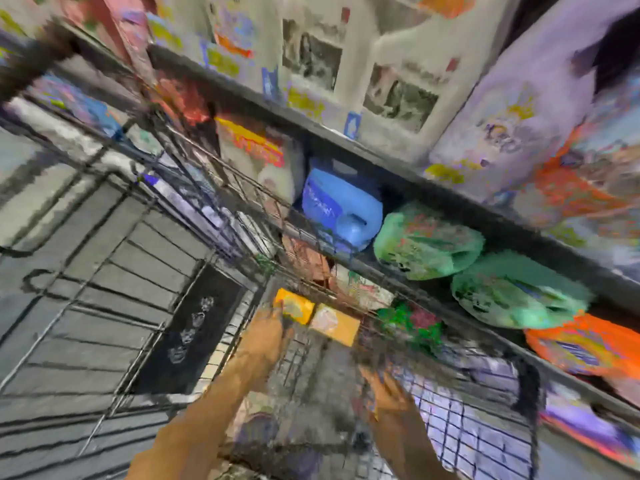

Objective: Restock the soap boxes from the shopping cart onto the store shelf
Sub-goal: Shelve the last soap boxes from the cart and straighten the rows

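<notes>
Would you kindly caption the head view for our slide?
Blurred: left hand reaches a yellow box in the wire cart beside stocked shelves.

packaging print smeared by blur, no text readable anywhere

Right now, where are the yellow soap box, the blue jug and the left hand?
yellow soap box (298, 306): head view, its top face, in the cart.
blue jug (341, 206): head view, front of its body, on the shelf.
left hand (272, 323): head view, back of the hand, at the box; blurred.
</notes>
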